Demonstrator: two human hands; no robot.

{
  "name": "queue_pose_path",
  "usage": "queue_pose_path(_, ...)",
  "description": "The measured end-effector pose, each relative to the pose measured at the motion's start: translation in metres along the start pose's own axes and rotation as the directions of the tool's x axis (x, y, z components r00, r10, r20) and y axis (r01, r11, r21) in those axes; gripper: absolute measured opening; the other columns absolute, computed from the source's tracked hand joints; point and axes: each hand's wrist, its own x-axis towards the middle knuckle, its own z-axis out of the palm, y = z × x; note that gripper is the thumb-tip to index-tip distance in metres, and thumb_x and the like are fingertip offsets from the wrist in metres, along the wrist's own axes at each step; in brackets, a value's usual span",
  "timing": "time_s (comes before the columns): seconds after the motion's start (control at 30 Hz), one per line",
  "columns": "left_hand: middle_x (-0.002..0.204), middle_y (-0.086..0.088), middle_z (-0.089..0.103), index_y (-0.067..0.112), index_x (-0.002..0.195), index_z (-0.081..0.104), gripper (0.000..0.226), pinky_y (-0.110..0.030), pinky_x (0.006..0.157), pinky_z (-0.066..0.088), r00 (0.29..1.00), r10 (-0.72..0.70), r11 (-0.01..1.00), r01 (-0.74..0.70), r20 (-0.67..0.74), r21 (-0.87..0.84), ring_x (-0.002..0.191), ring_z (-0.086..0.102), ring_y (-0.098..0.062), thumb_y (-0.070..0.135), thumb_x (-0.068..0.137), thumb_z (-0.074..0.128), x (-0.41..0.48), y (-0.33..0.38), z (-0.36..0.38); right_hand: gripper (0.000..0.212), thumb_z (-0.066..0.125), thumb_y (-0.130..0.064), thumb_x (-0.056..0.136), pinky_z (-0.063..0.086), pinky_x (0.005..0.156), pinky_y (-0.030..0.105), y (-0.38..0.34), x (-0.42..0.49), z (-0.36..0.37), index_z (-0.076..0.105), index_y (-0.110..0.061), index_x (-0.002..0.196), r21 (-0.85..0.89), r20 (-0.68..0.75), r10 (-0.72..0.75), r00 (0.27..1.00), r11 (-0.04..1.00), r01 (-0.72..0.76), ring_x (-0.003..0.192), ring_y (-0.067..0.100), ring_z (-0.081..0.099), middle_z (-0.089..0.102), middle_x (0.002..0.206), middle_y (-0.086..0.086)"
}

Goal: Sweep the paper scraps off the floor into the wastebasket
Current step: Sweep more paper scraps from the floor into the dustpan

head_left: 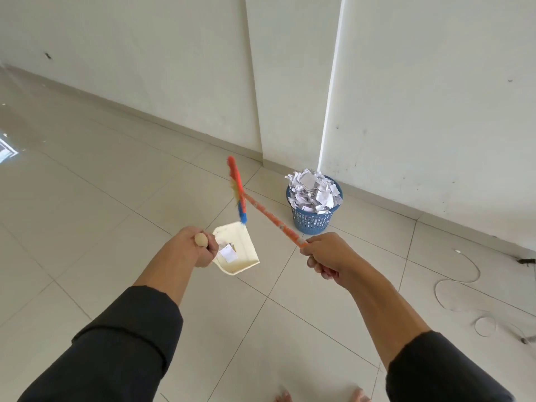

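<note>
Scraps (228,253) of white paper lie in our cream dustpan (240,258), while the blue mesh wastebasket (311,219) at two o'clock brims with crumpled paper. Our left hand (190,246) curls tight round the dustpan's handle; our right hand (326,255) grips the orange broom (269,217), its head at twelve o'clock.

White cable (458,281) looped on tiled floor (87,213) by white wall (435,97).
</note>
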Motion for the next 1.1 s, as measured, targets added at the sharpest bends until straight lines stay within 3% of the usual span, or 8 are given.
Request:
queue_pose_path(0.03,0.040,-0.001,0.040,0.006,0.076,0.049,0.023,-0.013,0.030,0.030,0.995,-0.040,0.997,0.034,0.087,0.072,0.025,0.031,-0.009,0.000,0.092,0.034,-0.053,-0.026,0.006,0.013,0.056,-0.005,0.091,0.026,0.042,0.019,-0.006,-0.002,-0.004,0.066,-0.003,0.097,0.055,-0.008,-0.011,1.000,0.998,0.012,0.040,0.011,0.037,0.052,0.061,0.007)
queue_pose_path(0.07,0.040,0.000,0.039,0.005,0.076,0.051,0.024,-0.012,0.030,0.031,0.987,-0.018,0.989,-0.005,0.157,0.145,0.026,0.032,-0.009,-0.001,0.092,0.034,-0.022,-0.037,-0.005,0.010,0.056,-0.005,0.091,0.025,0.041,0.018,-0.016,-0.006,-0.009,0.065,-0.007,0.094,0.096,-0.018,-0.032,0.999,0.995,0.033,0.039,0.011,0.037,0.052,0.061,0.006)
queue_pose_path(0.13,0.041,0.001,0.040,0.002,0.078,0.053,0.022,-0.012,0.032,0.034,0.989,0.033,0.968,-0.067,0.142,0.243,0.026,0.033,-0.009,-0.004,0.090,0.036,-0.037,-0.036,-0.003,0.007,0.057,-0.006,0.091,0.025,0.039,0.017,-0.030,-0.011,-0.022,0.062,-0.011,0.090,0.156,-0.054,-0.063,0.997,0.985,0.071,0.038,0.010,0.036,0.052,0.061,0.006)
queue_pose_path(0.27,0.044,0.003,0.042,0.004,0.085,0.053,0.021,-0.012,0.032,0.035,0.950,0.174,0.908,-0.257,0.259,0.331,0.025,0.036,-0.008,-0.008,0.092,0.038,-0.083,-0.032,0.036,0.009,0.057,-0.006,0.092,0.025,0.036,0.017,-0.055,-0.016,-0.056,0.059,-0.010,0.085,0.232,-0.133,-0.113,0.985,0.962,0.142,0.038,0.009,0.036,0.050,0.060,0.005)
queue_pose_path(0.5,0.041,0.006,0.036,0.012,0.080,0.047,0.022,-0.012,0.032,0.033,0.896,0.157,0.829,-0.349,0.416,0.438,0.030,0.035,-0.003,-0.004,0.094,0.042,-0.129,-0.062,0.096,0.010,0.055,-0.004,0.091,0.027,0.038,0.016,-0.069,-0.019,-0.131,0.059,-0.005,0.081,0.229,-0.255,-0.099,0.962,0.960,0.160,0.036,0.010,0.037,0.052,0.060,0.007)
queue_pose_path(0.87,0.039,0.004,0.038,0.010,0.075,0.047,0.022,-0.014,0.033,0.032,0.892,0.207,0.581,-0.443,0.402,0.683,0.029,0.033,-0.007,-0.003,0.091,0.044,-0.136,-0.170,0.169,0.012,0.050,-0.001,0.091,0.029,0.041,0.018,-0.033,0.008,-0.219,0.060,-0.003,0.087,0.341,-0.283,0.031,0.959,0.937,0.070,0.043,0.011,0.037,0.052,0.059,0.009)
queue_pose_path(0.97,0.052,-0.002,0.041,0.008,0.073,0.048,0.019,-0.020,0.044,0.035,0.882,0.276,0.485,-0.471,0.382,0.737,0.042,0.037,-0.011,-0.006,0.082,0.039,-0.127,-0.193,0.183,0.014,0.048,-0.002,0.092,0.030,0.040,0.016,-0.025,0.012,-0.228,0.060,-0.006,0.086,0.440,-0.234,0.077,0.969,0.897,0.035,0.040,0.007,0.039,0.051,0.058,0.004)
queue_pose_path(1.1,0.060,-0.004,0.044,0.006,0.079,0.053,0.018,-0.022,0.049,0.032,0.854,0.354,0.390,-0.505,0.382,0.770,0.050,0.037,-0.014,-0.001,0.090,0.040,-0.114,-0.222,0.202,0.017,0.045,-0.001,0.093,0.028,0.039,0.016,-0.015,0.018,-0.238,0.061,-0.006,0.088,0.492,-0.198,0.105,0.975,0.871,0.006,0.036,0.006,0.039,0.050,0.059,0.004)
